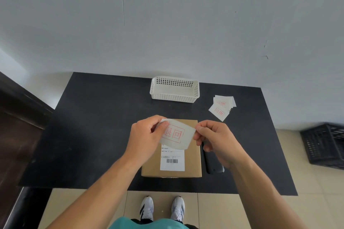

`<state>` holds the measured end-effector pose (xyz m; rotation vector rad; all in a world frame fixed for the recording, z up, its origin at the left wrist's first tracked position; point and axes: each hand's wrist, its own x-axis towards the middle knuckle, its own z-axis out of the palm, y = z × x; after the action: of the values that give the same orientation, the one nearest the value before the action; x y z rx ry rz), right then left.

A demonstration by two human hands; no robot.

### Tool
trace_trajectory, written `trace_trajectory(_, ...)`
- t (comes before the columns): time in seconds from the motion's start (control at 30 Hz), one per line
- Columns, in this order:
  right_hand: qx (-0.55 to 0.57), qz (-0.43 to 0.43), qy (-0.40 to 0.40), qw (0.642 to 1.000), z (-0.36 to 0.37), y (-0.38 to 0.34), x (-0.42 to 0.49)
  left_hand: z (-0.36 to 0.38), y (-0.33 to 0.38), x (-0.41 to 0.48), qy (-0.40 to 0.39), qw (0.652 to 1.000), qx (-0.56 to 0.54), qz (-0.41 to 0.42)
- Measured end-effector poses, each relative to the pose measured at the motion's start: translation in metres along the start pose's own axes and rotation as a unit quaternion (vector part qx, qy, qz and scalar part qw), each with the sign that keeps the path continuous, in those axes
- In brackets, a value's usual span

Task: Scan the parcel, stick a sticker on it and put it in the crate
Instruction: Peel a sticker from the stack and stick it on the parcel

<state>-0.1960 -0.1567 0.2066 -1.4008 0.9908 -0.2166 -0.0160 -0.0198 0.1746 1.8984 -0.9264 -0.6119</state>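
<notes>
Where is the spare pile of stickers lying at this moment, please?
In the head view, the sticker pile lies on the black table's far right part, just right of the white basket and beyond the right hand.

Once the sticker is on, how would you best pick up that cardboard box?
Probably by its two long sides, one hand each, coming from above. The box lies flat, its left side clear; the phone lies close along the right, so that hand has less room.

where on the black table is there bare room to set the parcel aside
The whole left part of the table, left of the parcel and white basket, is bare. A narrower strip lies between basket and parcel. The right side is crowded: sticker pile and a dark phone beside the parcel.
</notes>
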Motion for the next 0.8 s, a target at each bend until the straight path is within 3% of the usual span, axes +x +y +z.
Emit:
trace_trajectory(0.5, 0.023, 0.019, -0.011, 1.000, 0.007, 0.003, -0.005, 0.003, -0.008, -0.003, -0.010, 0.999, 0.014, -0.038)
trace_trajectory(0.67, 0.042, 0.020, -0.002, 0.999, 0.012, 0.002, -0.010, 0.004, 0.002, -0.014, 0.089, 0.989, 0.108, 0.046)
trace_trajectory(0.73, 0.041, 0.012, 0.005, 0.999, 0.017, 0.001, -0.013, 0.004, 0.012, -0.021, 0.063, 0.994, 0.062, 0.062)
trace_trajectory(0.8, 0.037, -0.004, 0.008, 0.999, 0.023, 0.001, -0.017, 0.009, 0.022, -0.030, -0.005, 1.000, -0.004, 0.027)
